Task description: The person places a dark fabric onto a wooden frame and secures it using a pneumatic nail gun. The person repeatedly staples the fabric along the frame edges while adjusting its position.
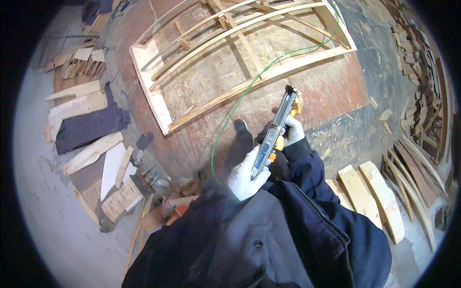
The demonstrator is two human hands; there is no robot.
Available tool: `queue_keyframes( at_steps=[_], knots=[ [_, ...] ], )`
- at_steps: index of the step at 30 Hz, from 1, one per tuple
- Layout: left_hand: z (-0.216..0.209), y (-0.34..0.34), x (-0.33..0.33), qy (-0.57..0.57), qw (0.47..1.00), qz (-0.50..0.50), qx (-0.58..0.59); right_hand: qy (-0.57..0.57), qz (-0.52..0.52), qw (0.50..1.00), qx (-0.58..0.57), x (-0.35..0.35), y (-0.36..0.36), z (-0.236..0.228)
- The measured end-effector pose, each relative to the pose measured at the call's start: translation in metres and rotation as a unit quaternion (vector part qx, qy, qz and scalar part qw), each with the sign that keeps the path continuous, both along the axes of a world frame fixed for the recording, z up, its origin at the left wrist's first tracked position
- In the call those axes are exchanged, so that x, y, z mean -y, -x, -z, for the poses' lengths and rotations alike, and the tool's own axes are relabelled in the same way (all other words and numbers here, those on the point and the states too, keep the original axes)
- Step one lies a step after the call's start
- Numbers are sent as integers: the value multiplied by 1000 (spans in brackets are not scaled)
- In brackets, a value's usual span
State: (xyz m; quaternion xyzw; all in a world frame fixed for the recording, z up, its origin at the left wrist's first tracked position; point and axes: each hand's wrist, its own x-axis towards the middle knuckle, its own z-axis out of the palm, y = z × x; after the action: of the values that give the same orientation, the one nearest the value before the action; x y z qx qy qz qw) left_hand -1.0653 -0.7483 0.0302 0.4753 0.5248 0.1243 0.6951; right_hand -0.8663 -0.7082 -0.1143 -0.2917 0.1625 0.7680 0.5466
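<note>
In front of my body I hold a yellow and black nail gun (274, 133) with a long grey magazine turned up toward me. My left hand (246, 178), in a white glove, is closed around the magazine's near end. My right hand (294, 130), gloved too, is wrapped about the gun's body on its right side, fingers partly hidden behind it. Just beyond the gun's far end lies a wooden frame (211, 111) of pale boards, with curved slats and crosspieces inside. A thin green hose (244, 96) runs across the frame's near rail and down toward my left side.
The frame lies on a worn reddish board (331, 89). Cut wood pieces (79, 106) and dark cloth (91, 126) are at the left. Curved boards (382, 194) lie at the lower right, near a large heap of wood offcuts (417, 91). My shoe (240, 126) shows beside the gun.
</note>
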Motion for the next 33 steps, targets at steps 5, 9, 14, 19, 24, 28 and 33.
queue_keyframes(
  at_steps=[5,9,14,19,24,28,33],
  knots=[
    [27,12,17,-20,995,-93,-3,54,-108,987,111,5,32,14],
    [65,27,45,-98,987,-65,-113,150,-121,980,58,2,57,39],
    [99,25,88,-120,965,-223,-75,141,-232,946,179,-31,56,86],
    [120,-8,120,-126,921,-364,-61,67,-379,912,144,-35,67,121],
    [122,-16,147,-62,905,-414,-79,19,-466,877,114,-19,80,151],
    [123,-21,184,68,881,-466,-40,16,-530,847,38,6,84,178],
    [198,-21,254,117,768,-630,-2,-5,-575,805,147,45,102,185]
  ],
)
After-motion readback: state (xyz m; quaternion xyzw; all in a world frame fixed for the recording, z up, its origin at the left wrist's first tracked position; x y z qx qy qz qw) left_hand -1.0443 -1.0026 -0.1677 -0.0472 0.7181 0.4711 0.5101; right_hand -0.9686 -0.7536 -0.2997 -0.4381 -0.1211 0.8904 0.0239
